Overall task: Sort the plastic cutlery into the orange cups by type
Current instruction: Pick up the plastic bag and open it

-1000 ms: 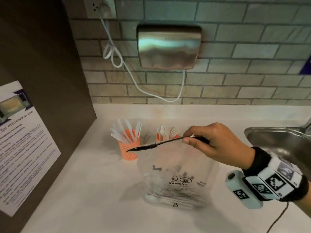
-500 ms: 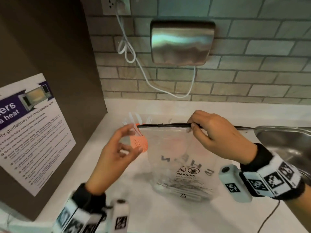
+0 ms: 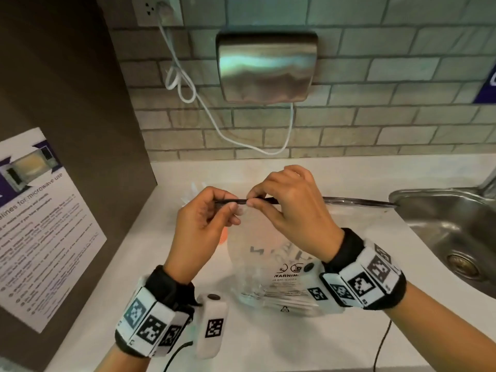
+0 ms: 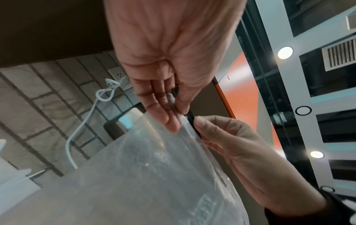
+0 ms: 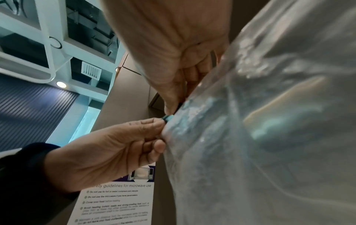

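Note:
A clear plastic zip bag (image 3: pixel 268 253) stands on the white counter (image 3: pixel 268 345), with white cutlery (image 3: pixel 281 302) lying in its bottom. Both hands hold its black zip strip (image 3: pixel 233 201) at the top. My left hand (image 3: pixel 225 208) pinches the strip's left part, and my right hand (image 3: pixel 253 201) pinches it just to the right. The wrist views show the same pinches: left hand (image 4: pixel 173 106), right hand (image 5: pixel 173 106), bag (image 4: pixel 154 175). Behind the hands, only a sliver of an orange cup (image 3: pixel 224 236) and some white cutlery tips (image 3: pixel 193 187) show.
A steel sink (image 3: pixel 442 224) is set into the counter at the right. A metal box (image 3: pixel 267 67) hangs on the brick wall with a white cable (image 3: pixel 214 124) looping below it. A dark cabinet side with a microwave poster (image 3: pixel 40 224) borders the left.
My left hand came up from below and now pinches the zip strip beside the right hand. The hands and raised bag now cover the orange cups.

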`<move>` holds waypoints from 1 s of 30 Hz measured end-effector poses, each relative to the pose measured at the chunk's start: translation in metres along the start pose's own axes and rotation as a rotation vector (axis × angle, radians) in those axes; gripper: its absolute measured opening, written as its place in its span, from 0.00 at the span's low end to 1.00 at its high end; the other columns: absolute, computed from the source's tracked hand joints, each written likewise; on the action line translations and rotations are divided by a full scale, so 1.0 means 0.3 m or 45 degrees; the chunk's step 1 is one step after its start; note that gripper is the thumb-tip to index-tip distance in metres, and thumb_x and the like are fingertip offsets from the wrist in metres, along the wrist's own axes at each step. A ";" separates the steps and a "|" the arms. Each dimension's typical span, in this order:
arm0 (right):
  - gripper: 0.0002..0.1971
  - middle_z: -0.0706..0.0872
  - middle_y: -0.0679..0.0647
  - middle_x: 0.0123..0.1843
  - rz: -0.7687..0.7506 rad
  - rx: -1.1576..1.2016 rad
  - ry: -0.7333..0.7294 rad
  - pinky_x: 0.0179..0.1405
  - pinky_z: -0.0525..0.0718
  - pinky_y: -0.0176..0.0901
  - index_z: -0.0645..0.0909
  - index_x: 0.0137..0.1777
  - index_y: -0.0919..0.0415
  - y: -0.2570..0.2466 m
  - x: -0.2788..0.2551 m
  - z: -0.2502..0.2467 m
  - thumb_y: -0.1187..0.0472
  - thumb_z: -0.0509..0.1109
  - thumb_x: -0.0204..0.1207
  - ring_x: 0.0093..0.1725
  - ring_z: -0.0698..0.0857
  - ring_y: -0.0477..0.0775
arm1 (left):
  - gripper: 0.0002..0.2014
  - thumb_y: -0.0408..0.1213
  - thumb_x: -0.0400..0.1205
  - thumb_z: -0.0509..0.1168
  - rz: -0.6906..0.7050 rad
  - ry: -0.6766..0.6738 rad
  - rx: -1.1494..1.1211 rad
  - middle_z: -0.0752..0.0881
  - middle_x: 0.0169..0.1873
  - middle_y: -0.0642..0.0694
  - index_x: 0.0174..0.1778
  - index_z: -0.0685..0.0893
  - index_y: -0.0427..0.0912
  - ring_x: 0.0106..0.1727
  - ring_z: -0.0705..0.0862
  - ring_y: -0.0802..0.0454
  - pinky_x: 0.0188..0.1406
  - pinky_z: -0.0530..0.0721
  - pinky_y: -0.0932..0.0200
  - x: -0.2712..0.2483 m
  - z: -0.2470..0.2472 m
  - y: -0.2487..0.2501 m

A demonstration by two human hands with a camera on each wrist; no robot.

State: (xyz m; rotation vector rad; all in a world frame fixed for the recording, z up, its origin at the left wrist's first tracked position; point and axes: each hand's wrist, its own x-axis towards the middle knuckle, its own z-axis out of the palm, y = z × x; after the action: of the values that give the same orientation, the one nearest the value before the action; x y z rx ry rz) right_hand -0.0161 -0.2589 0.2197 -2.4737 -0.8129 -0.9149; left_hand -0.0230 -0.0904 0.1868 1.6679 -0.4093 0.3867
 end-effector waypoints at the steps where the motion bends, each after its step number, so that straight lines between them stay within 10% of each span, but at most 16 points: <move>1: 0.13 0.84 0.47 0.32 -0.002 -0.043 -0.002 0.56 0.64 0.42 0.86 0.39 0.53 0.008 -0.005 -0.008 0.50 0.62 0.73 0.37 0.81 0.53 | 0.08 0.27 0.79 0.65 0.009 0.022 0.006 0.89 0.32 0.50 0.42 0.81 0.46 0.32 0.87 0.52 0.38 0.85 0.64 0.002 -0.005 0.001; 12: 0.17 0.78 0.44 0.37 0.381 -0.394 -0.114 0.48 0.64 0.43 0.84 0.43 0.52 0.297 -0.261 -0.302 0.44 0.57 0.75 0.39 0.79 0.54 | 0.08 0.23 0.79 0.62 0.026 0.148 -0.084 0.89 0.29 0.49 0.41 0.79 0.41 0.30 0.87 0.56 0.36 0.85 0.67 0.019 -0.022 -0.018; 20: 0.13 0.84 0.41 0.43 0.607 0.136 -0.077 0.37 0.81 0.35 0.80 0.46 0.43 0.296 -0.311 -0.324 0.37 0.61 0.73 0.48 0.81 0.45 | 0.06 0.47 0.73 0.71 -0.026 0.034 -0.108 0.89 0.30 0.48 0.34 0.86 0.50 0.31 0.88 0.52 0.34 0.86 0.68 0.014 -0.040 0.035; 24: 0.17 0.83 0.36 0.48 0.722 0.220 -0.088 0.30 0.83 0.39 0.81 0.41 0.39 0.288 -0.301 -0.313 0.31 0.58 0.67 0.42 0.83 0.46 | 0.01 0.39 0.70 0.69 -0.066 0.061 0.061 0.89 0.31 0.51 0.34 0.86 0.48 0.30 0.87 0.54 0.33 0.83 0.71 -0.001 -0.042 0.039; 30: 0.02 0.86 0.46 0.37 0.905 0.416 -0.133 0.39 0.87 0.56 0.83 0.37 0.44 0.243 -0.287 -0.288 0.53 0.73 0.67 0.31 0.83 0.48 | 0.14 0.31 0.71 0.75 -0.018 -0.091 0.613 0.88 0.35 0.64 0.40 0.85 0.58 0.38 0.85 0.64 0.35 0.78 0.72 -0.036 -0.064 0.048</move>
State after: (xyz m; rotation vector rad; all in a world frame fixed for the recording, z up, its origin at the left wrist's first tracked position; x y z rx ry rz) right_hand -0.0634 -0.3926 0.2120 -2.2602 -0.0592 -0.3620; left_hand -0.0397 -0.0728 0.1968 2.1564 -0.3755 0.4395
